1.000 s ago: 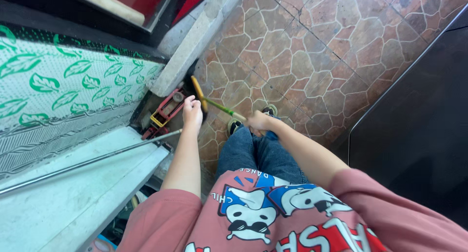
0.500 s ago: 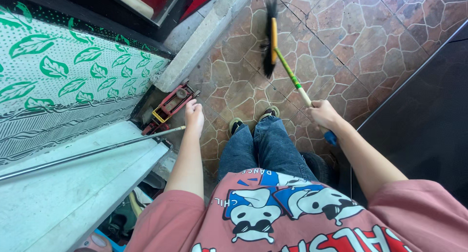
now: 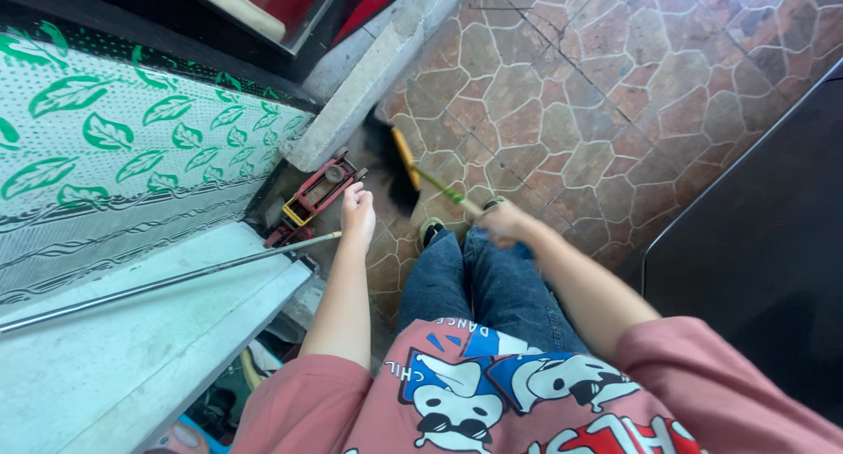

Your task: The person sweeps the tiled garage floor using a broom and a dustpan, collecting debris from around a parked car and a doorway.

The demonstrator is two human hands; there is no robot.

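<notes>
Broom (image 3: 406, 169), with a yellow head, black bristles and a green-and-pale handle, lies low over the stone-patterned tile floor (image 3: 597, 94); its bristles rest near the base of the concrete kerb (image 3: 369, 68), just beside the red floor jack (image 3: 312, 195). The handle runs diagonally from the head toward the person's lap. Right hand (image 3: 505, 224): closed in a fist around the near end of the handle, above the right knee; the hand is motion-blurred, so individual fingers cannot be told apart. Left hand (image 3: 357, 215): hangs loose with fingers lightly curled and close together, holding nothing; its fingertips are near the jack's end, and the tip of a long metal rod (image 3: 176, 278) reaches just beside the wrist, though contact cannot be told. The rod lies slantwise across a pale, worn ledge (image 3: 132, 366). Behind it stands a white panel printed with green leaves (image 3: 114, 138). Below the hands, blue jeans (image 3: 474, 287) and two dark shoes (image 3: 430, 230) show, the feet planted on the tiles close to the broom head. A dark glossy surface (image 3: 755, 243) fills the right side.
</notes>
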